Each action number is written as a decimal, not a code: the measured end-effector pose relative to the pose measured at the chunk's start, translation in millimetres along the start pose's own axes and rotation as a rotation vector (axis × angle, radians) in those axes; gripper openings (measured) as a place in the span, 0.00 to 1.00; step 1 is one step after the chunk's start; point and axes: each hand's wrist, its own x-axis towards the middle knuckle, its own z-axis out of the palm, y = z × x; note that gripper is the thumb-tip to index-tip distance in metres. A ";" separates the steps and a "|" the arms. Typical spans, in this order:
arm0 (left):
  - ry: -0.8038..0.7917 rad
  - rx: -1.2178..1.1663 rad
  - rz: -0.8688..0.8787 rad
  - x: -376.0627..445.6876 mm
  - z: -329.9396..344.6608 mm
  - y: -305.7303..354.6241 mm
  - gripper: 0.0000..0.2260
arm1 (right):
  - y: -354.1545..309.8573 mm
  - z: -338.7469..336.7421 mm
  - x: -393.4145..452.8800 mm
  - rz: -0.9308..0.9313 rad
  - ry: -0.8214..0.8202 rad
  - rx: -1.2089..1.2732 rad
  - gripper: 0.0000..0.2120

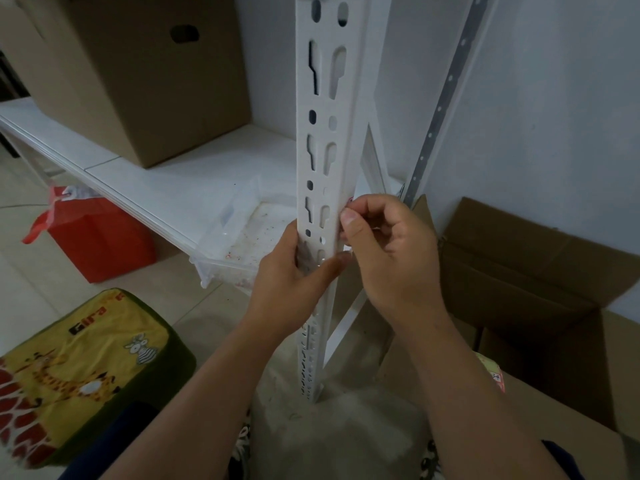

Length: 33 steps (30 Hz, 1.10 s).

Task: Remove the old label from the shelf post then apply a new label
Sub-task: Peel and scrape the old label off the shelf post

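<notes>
Beside the right hand's (pixel 388 251) pinching fingertips (pixel 349 216), the left hand (pixel 294 271) gripped the white slotted steel shelf post (pixel 325 133); label edge barely visible; peeling slowly seemed advisable.

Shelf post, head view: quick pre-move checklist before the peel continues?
1. White slotted metal shelf post steadied: ok, left hand grips it from the front.
2. Right hand at the post's right edge: ok, fingers curled there.
3. Small label with a pink edge actually pinched: cannot tell, mostly hidden behind the thumb.
4. Label lifted from the post: cannot tell.
5. New label within sight: not ok, none visible.
6. Open brown cardboard box clear of right arm: ok.
</notes>
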 end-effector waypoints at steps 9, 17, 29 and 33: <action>-0.007 -0.001 -0.022 -1.3 -0.4 2.1 0.26 | -6.8 -10.1 14.9 0.003 -0.086 -0.089 0.08; 0.002 0.013 -0.028 0.2 0.0 0.7 0.22 | -7.9 -14.1 15.4 0.018 -0.126 -0.075 0.06; 0.071 0.103 0.044 3.5 1.0 -12.4 0.09 | -21.8 17.1 -23.7 -0.322 -0.051 -0.114 0.03; -0.001 0.032 0.036 -0.3 -0.6 2.1 0.19 | -3.9 3.4 -20.4 -0.232 0.105 -0.057 0.01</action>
